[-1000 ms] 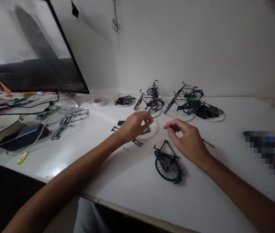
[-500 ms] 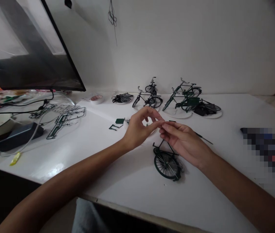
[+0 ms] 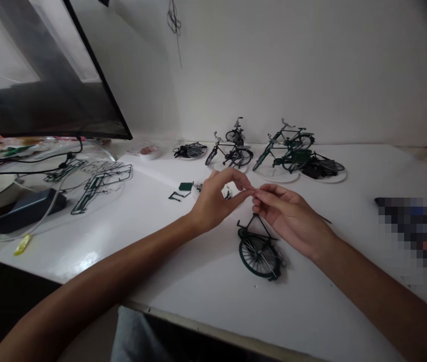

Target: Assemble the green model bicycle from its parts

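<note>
My left hand (image 3: 217, 201) and my right hand (image 3: 292, 218) meet above the white table (image 3: 183, 261), fingertips pinched together around something too small to make out. Just below them lies a dark green half-built model bicycle (image 3: 259, 249), a spoked wheel with part of a frame, flat on the table. Behind my left hand sits a small white dish (image 3: 198, 190) with tiny parts, and loose green pieces (image 3: 181, 191) lie beside it.
Several finished green model bicycles (image 3: 232, 151) (image 3: 286, 148) stand on white discs along the back wall. Green parts sprues (image 3: 100, 183) lie at the left near a dark box (image 3: 22, 208), cables and a tilted monitor (image 3: 39, 75). A blurred object (image 3: 417, 226) is at the right.
My left hand lifted off the white dish and came right; my right hand rose off the table to meet it. Both hands now pinch together above the half-built bicycle.
</note>
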`<act>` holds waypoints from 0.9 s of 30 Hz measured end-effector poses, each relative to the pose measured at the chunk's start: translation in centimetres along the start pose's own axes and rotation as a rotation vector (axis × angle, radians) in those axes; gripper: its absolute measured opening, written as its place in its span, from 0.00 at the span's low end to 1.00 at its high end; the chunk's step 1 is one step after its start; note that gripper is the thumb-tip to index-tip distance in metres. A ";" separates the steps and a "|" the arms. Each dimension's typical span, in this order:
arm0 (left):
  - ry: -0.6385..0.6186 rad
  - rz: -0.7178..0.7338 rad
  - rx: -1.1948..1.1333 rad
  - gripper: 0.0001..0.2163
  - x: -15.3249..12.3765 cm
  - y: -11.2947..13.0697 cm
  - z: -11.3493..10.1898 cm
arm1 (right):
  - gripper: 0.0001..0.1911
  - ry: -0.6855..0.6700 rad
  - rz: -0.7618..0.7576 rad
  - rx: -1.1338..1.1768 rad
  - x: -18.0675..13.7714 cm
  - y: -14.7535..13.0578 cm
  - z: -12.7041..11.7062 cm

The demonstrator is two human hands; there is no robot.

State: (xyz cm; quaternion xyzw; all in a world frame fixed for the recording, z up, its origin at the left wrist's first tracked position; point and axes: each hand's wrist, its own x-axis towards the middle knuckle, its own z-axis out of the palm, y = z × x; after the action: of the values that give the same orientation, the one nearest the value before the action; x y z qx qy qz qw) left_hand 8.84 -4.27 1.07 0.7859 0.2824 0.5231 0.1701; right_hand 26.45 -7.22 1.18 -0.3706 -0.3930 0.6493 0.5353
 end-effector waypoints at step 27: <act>-0.898 -0.176 -0.146 0.05 0.4 -1.9 -2.7 | 0.07 -0.527 -0.497 -1.487 -1.8 -2.0 -0.6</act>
State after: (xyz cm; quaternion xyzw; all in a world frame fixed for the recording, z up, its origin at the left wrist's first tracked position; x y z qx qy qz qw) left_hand 5.94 -2.55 1.36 0.8937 0.2088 0.1330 0.3742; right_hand 28.10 -8.69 2.82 -0.3660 -0.9032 0.1480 0.1685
